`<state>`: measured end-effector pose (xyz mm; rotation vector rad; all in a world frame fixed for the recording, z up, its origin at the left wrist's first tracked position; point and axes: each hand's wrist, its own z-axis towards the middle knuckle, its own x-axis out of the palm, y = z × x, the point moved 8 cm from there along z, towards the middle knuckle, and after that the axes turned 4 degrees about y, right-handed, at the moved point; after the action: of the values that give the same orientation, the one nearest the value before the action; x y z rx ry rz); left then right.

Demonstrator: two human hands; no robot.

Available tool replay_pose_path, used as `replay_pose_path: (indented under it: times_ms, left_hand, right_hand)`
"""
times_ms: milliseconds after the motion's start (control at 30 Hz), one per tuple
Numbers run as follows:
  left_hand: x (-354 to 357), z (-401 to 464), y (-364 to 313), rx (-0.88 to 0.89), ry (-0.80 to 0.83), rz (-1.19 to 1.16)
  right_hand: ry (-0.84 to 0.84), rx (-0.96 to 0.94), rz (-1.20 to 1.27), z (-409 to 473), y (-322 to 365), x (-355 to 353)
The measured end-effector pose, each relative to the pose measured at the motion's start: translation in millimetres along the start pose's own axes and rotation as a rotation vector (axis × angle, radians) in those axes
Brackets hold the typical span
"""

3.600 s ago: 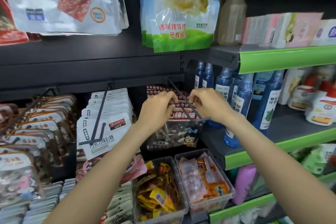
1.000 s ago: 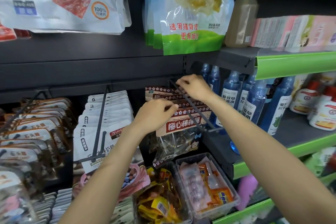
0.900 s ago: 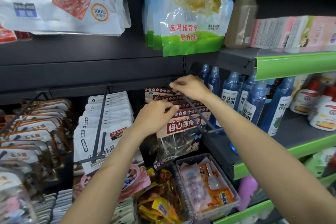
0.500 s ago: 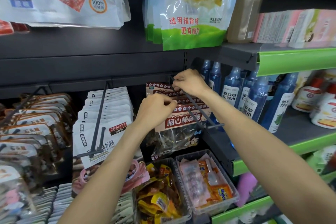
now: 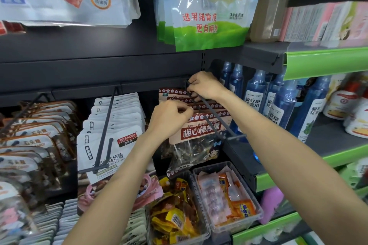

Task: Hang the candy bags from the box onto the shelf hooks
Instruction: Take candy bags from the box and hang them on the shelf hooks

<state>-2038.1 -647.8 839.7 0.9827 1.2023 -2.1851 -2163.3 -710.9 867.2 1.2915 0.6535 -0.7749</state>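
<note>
So the plum lollipop bags point(image 5: 201, 131) are threaded on the dark shelf hook point(image 5: 209, 113). Left hand point(image 5: 169, 119) pinches the front bag's header; right hand point(image 5: 205, 85) pinches a bag at the hook's back end

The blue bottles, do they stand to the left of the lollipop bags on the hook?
No, the blue bottles stand on the shelf to the right of the lollipop bags.
</note>
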Motion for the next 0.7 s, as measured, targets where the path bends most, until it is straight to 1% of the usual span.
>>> replay_pose_path:
  times_ms: [200,300,567,700]
  left_hand:
    - [-0.3,3.6,2.5,0.001,-0.022,-0.015]
    - [-1.1,3.1,4.0,-0.001,-0.039,-0.022]
    - [1.8,5.5,8.5,0.013,-0.069,-0.049]
    - [4.9,8.3,10.3,0.017,-0.077,-0.033]
  right_hand:
    - [-0.06,0.01,0.088,-1.2,-5.0,-0.1]
    - [-0.039,0.001,0.106,-1.0,-4.7,1.7]
    - [-0.035,-0.019,-0.062,-4.0,4.7,-1.8]
    - [-0.025,-0.01,-0.055,-5.5,1.4,0.0]
